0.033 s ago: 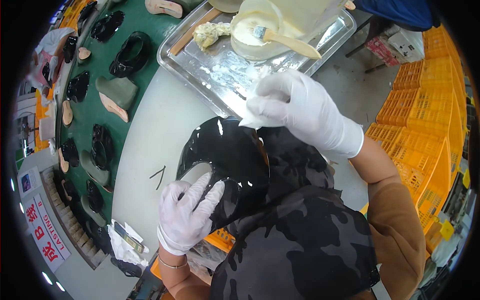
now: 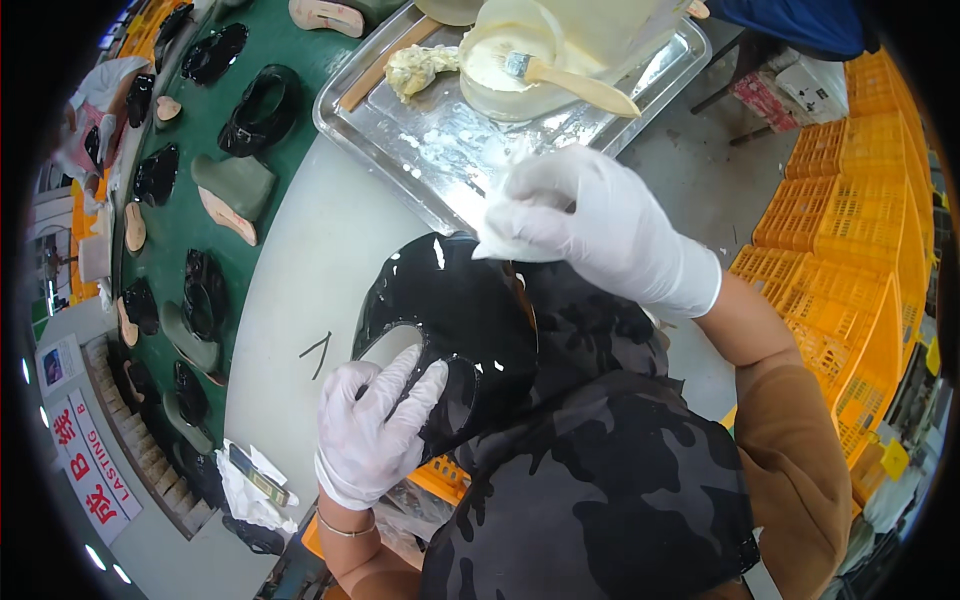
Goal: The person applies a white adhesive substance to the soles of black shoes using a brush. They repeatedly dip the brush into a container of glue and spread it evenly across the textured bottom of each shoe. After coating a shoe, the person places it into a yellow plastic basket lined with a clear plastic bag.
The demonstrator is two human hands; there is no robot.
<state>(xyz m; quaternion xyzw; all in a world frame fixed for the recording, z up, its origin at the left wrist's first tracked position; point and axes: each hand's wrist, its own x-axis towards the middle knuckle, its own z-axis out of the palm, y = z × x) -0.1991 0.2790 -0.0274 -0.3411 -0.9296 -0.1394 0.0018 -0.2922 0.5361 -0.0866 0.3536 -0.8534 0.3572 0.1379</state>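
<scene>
A glossy black shoe upper (image 2: 440,310) with a rounded opening lies in front of me, over my lap at the table's edge. My left hand (image 2: 375,425), in a white glove, grips its near left part, fingers on top and thumb out of sight. My right hand (image 2: 590,225), gloved too, is closed in a pinch above the upper's far right edge. Between its fingertips is a small white wad (image 2: 497,247), cloth or tissue; the frames do not settle which. Whether the wad touches the upper is unclear.
Beyond my hands, a metal tray (image 2: 385,130) holds a tub of white paste (image 2: 490,95) with a brush (image 2: 580,85) across it. Black uppers and green lasts lie on the green conveyor (image 2: 300,45) at left. Orange crates (image 2: 835,250) stack at right.
My right hand has shifted slightly to the left and down, with the white wad in its fingers. The left hand and the shoe upper stay where they were.
</scene>
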